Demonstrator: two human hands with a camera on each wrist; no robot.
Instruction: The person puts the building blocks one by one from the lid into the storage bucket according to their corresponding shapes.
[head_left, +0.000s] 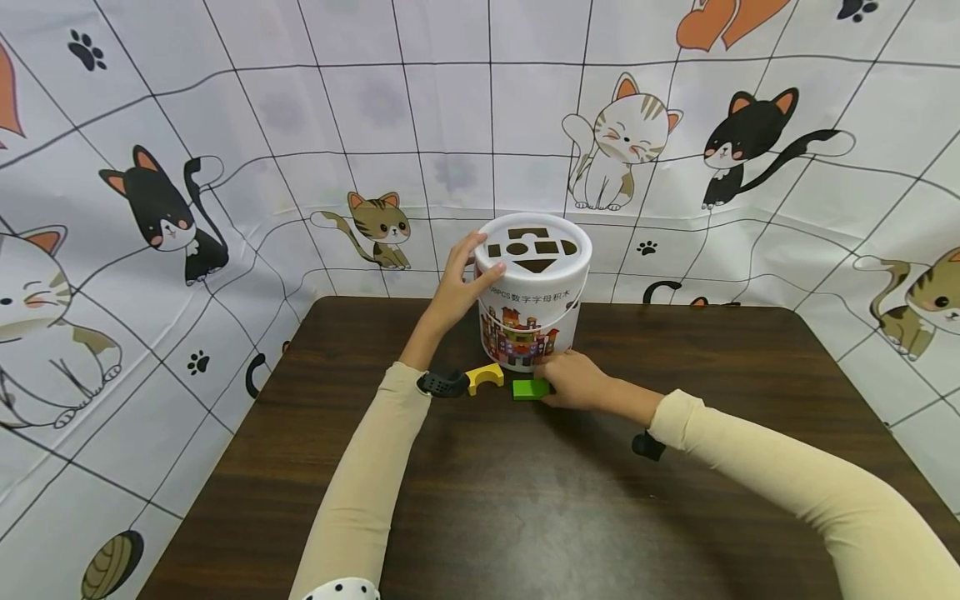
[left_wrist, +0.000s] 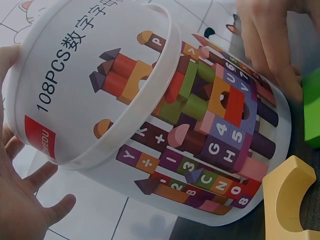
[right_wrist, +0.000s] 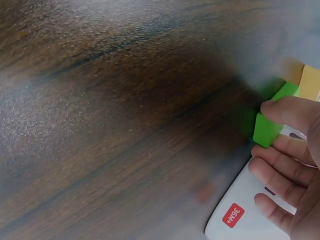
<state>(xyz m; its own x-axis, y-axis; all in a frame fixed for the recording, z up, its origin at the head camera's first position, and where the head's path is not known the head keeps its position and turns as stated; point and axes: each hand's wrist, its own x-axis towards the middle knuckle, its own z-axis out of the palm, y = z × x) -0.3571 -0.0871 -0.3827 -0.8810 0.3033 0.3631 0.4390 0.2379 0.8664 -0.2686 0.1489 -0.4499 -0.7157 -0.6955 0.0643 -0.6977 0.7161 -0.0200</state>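
From the head view we see the tub [head_left: 534, 292] standing upright at the far middle of the table [head_left: 525, 500], its lid [head_left: 534, 247] on, with cut-out shape holes; the left hand [head_left: 459, 283] curls round the tub's upper left side, fingers over the lid's rim; the right hand [head_left: 573, 379] lies low at the tub's foot, touching the green block [head_left: 529, 388]; the yellow arch [head_left: 485, 377] sits just beside it, loose on the table; both blocks are outside, so we judge the sorting unfinished, with at least these two left to go through the lid.

From the left wrist we see the tub's printed wall [left_wrist: 200, 125] close up, the left hand's fingers [left_wrist: 30, 200] wrapped against it; the arch [left_wrist: 287, 200] and a corner of the green block [left_wrist: 312, 107] show at the right edge.

From the right wrist we see the thumb and fingers [right_wrist: 287, 112] pinching the green block [right_wrist: 267, 125] against the table, right at the tub's base [right_wrist: 235, 220]; the block is gripped but not yet lifted.
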